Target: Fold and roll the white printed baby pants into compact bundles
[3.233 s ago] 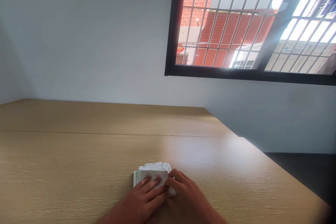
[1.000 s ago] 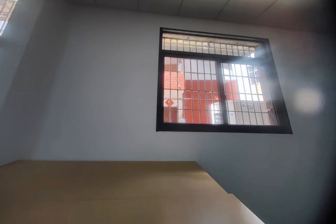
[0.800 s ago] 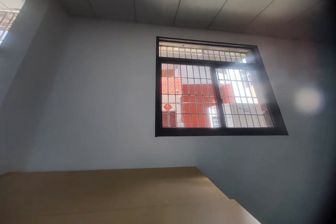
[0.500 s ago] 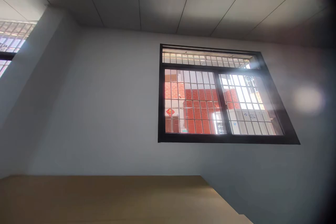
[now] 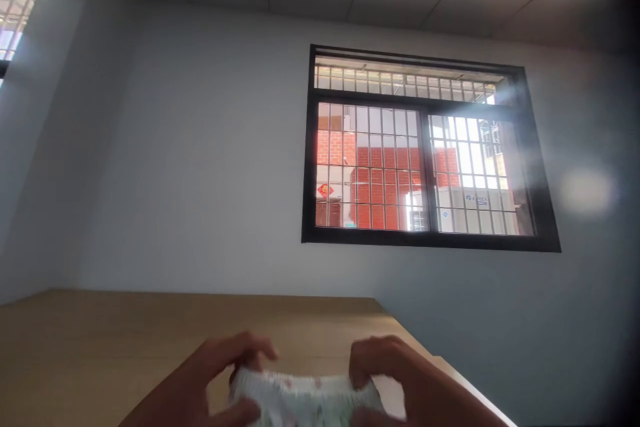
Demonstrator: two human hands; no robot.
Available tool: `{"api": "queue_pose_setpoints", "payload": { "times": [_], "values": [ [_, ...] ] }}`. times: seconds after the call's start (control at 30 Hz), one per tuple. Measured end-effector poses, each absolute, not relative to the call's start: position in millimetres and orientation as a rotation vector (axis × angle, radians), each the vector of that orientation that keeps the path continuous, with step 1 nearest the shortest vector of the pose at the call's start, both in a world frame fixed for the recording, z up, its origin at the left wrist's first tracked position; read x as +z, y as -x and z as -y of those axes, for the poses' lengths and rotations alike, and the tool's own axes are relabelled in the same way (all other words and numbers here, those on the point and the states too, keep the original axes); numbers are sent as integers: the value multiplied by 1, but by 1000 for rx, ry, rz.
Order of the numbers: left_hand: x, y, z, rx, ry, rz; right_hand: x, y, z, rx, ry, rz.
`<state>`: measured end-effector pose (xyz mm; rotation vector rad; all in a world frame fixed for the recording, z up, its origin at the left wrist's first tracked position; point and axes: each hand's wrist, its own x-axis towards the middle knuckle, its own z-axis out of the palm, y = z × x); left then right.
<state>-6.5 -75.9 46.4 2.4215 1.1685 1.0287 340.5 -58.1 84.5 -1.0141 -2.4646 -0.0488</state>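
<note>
Both my hands are raised at the bottom of the view above a wooden table [image 5: 100, 333]. Between them they hold a white padded item with small pink marks [image 5: 305, 397], stretched across from one hand to the other. My left hand [image 5: 220, 373] has its fingers curled over the item's left end. My right hand [image 5: 395, 373] grips the right end in the same way. The picture is blurred at the hands, and the lower part of the item is cut off by the frame's edge.
The table runs to a grey wall [image 5: 200, 147]. A black-framed barred window [image 5: 420, 153] is set in it, with a red brick building outside. The table's right edge drops off near a dark strip at the far right.
One second ago only wall, window and table showed. Now both hands have come up into view holding the white item spread between them. The view has tilted slightly down.
</note>
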Motion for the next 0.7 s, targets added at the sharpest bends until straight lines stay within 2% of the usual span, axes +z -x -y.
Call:
{"api": "queue_pose_setpoints", "payload": {
  "times": [0.07,0.13,0.27,0.37,0.47,0.57,0.7],
  "values": [
    [67,-9,18,1021,-2440,-1161,94,-330,6,51,1084,2409],
    [65,-23,-35,872,-2484,-1239,79,-324,-49,165,1145,2402],
    [-5,-45,-86,571,-2414,-1371,-9,-324,-120,199,1265,2307],
    [-80,-62,-79,332,-2306,-1463,-81,-328,-132,218,1289,2362],
    [-137,-76,-65,209,-2216,-1575,-122,-331,-134,226,1297,2435],
    [-162,-70,-72,271,-2264,-1597,-137,-336,-143,195,1392,2429],
    [-161,-43,-104,460,-2423,-1487,-143,-340,-158,140,1576,2371]
  ]
}}
